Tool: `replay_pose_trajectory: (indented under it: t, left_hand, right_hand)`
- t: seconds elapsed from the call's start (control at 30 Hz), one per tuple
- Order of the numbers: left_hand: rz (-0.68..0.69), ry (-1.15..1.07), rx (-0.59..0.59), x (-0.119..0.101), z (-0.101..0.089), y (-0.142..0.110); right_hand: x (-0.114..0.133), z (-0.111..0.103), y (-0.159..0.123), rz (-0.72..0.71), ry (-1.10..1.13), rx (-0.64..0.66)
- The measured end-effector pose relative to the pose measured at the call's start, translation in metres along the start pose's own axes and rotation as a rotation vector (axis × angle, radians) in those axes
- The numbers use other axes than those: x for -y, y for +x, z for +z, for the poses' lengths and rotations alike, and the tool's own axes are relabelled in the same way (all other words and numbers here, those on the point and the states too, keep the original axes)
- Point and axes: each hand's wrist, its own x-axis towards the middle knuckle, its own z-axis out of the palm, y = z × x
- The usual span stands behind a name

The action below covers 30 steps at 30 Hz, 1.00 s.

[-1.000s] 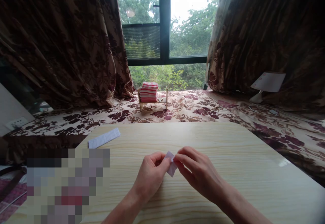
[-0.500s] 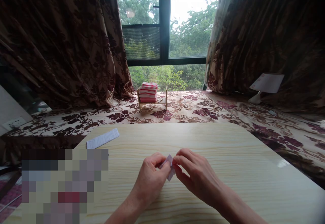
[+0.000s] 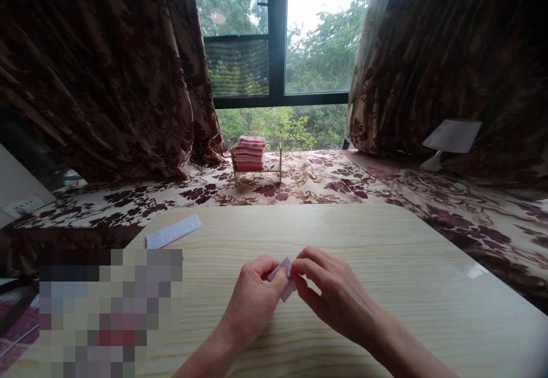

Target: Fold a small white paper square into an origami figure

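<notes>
Over the light wood-grain table (image 3: 411, 286), a small, pale lilac piece of folded paper (image 3: 288, 293) is pinched between my two hands. My left hand (image 3: 256, 290) is closed on its left side, the thumb lying across the paper and the other fingers curled behind. From the right, the thumb and fingertips of my right hand (image 3: 331, 280) close on the paper's edge. Its corners stick out above and below the fingers. The exact folds are too small to make out.
A white strip with fine lines (image 3: 173, 231) lies at the table's far left. Pixelation covers the near left. Beyond the table, a small wooden rack (image 3: 257, 171) holds stacked pink-striped cloths (image 3: 250, 154). A white lamp (image 3: 451, 136) stands at right. Curtains flank the window.
My view has tilted slightly, so the scene sits a little higher. Both hands keep nearly the same pinch on the paper.
</notes>
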Motion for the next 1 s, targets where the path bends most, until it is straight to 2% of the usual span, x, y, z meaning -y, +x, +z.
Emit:
replay_pose_trajectory:
  t: [0.4,0.8,1.0]
  left_hand:
    - [0.104,0.078,-0.028,-0.0099,-0.0014,-0.0025]
    - [0.231,0.153,0.016,-0.0041,-0.0004,-0.0029]
    - [0.277,0.199,-0.009,-0.0027,0.0008,-0.004]
  right_hand:
    - [0.0035,0.0024,0.0011,0.093,-0.003,0.024]
    - [0.0034,-0.0018,0.0019,0.15,0.065,0.074]
    - [0.0021,-0.0007,0.0002,0.161,0.062,0.065]
